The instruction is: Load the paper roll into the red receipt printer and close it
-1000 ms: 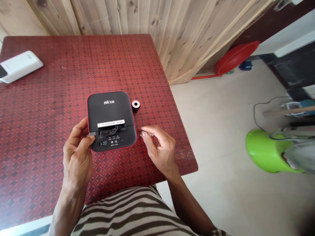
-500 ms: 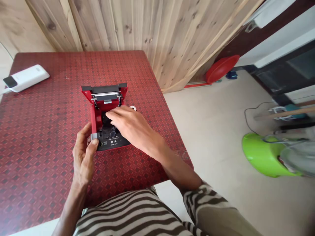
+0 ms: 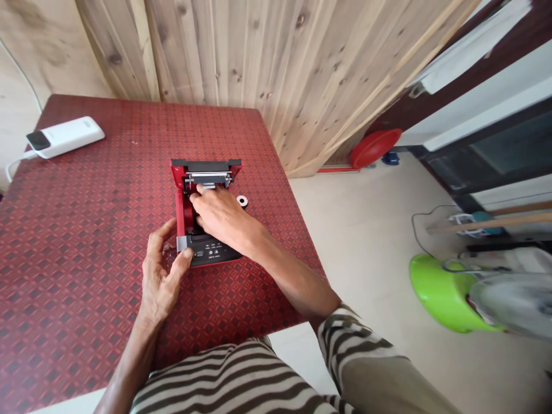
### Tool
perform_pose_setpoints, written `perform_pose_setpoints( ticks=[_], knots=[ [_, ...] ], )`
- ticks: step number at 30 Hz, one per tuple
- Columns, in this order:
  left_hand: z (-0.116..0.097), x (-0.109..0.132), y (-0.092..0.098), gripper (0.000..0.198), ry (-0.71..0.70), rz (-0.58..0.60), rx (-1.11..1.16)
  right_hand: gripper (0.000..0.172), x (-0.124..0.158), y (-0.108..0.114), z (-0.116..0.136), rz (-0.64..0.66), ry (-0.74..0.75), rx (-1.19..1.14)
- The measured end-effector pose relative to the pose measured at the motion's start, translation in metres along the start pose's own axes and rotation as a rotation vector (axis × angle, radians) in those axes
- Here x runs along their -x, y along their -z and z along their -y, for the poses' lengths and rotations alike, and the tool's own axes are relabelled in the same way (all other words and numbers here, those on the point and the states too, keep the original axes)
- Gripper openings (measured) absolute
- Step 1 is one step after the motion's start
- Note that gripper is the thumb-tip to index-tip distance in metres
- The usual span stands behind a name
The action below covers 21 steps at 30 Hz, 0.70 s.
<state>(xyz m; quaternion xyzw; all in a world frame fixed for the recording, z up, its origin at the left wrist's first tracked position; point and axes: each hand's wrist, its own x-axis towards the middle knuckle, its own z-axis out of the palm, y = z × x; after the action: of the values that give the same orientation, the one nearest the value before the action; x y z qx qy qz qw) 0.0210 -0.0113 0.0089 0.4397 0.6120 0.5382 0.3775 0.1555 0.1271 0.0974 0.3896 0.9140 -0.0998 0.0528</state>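
A small red and black printer [image 3: 204,251] sits on the red patterned table [image 3: 86,218] with its lid [image 3: 206,170] raised upright. My left hand [image 3: 161,275] grips the printer's near left corner, thumb on a grey side latch. My right hand [image 3: 219,215] reaches into the open paper bay, fingers curled down inside; whatever they touch is hidden. A small black and white paper roll core [image 3: 242,200] lies on the table just right of the printer.
A white power bank [image 3: 64,137] with a cable lies at the table's far left. A wooden plank wall stands behind. On the floor to the right are a red basin [image 3: 375,148], a green fan base [image 3: 448,293] and cables.
The printer's lid went from closed to raised upright. My right hand left the printer's right side and went into the open bay, then deeper toward the lid. The view shifted.
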Motion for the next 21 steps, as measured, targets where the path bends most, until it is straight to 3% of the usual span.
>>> perform_pose_setpoints(
  ticks=[12,15,19,21],
  knots=[
    [0.006,-0.002,-0.001,0.065,-0.019,0.004,0.0,0.03,0.017,0.005,0.006,-0.078,-0.033,0.032],
    [0.003,-0.001,-0.002,0.064,-0.035,0.003,-0.008,0.024,0.033,0.012,0.005,-0.126,-0.021,-0.023],
    [-0.001,-0.003,-0.002,0.065,-0.05,0.005,-0.032,0.012,0.08,0.02,-0.019,-0.418,0.053,-0.367],
    [-0.003,-0.004,-0.002,0.064,-0.07,0.001,-0.048,0.017,0.109,0.014,-0.037,-0.559,0.096,-0.627]
  ],
)
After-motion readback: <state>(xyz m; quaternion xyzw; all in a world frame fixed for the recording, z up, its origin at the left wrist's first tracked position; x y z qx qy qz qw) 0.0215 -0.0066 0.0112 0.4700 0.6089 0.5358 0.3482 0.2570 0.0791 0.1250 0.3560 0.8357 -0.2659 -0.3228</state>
